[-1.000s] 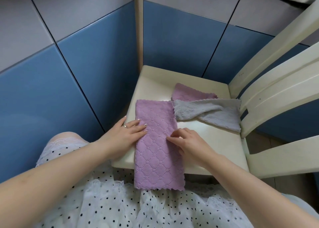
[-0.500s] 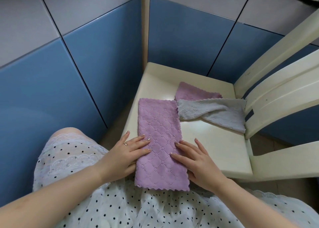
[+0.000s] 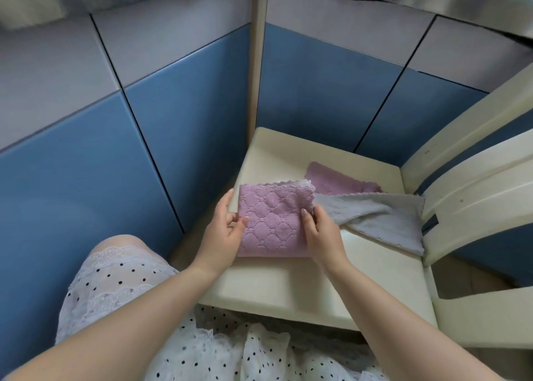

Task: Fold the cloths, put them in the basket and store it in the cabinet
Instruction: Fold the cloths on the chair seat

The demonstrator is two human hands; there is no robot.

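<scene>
Fingers, left hand (image 3: 223, 232): thumb over the top, fingers (image 3: 240, 222) under the left edge of the purple cloth (image 3: 274, 222); pinching it.
Fingers, right hand (image 3: 323, 236): curled round the cloth's right edge, thumb on top near the upper corner; gripping it.
Purple cloth, head view: doubled over, fold toward the person, scalloped edges at the far side; lies on the chair seat (image 3: 302, 288), lifted slightly between both hands.
Handling, judged: light, soft, limp; quilted pile gives grip, unlikely to slip; layers may slide apart if held by one edge only.
Hold, judged: both side edges at once, pinching through all layers, near the corners.
Grey cloth (image 3: 383, 219): unfolded, twisted, just beside the right hand.
Second purple cloth (image 3: 337, 181): partly under the grey one.
Basket: not in view.
Cabinet doors (image 3: 173, 121): blue, closed, behind the chair.
</scene>
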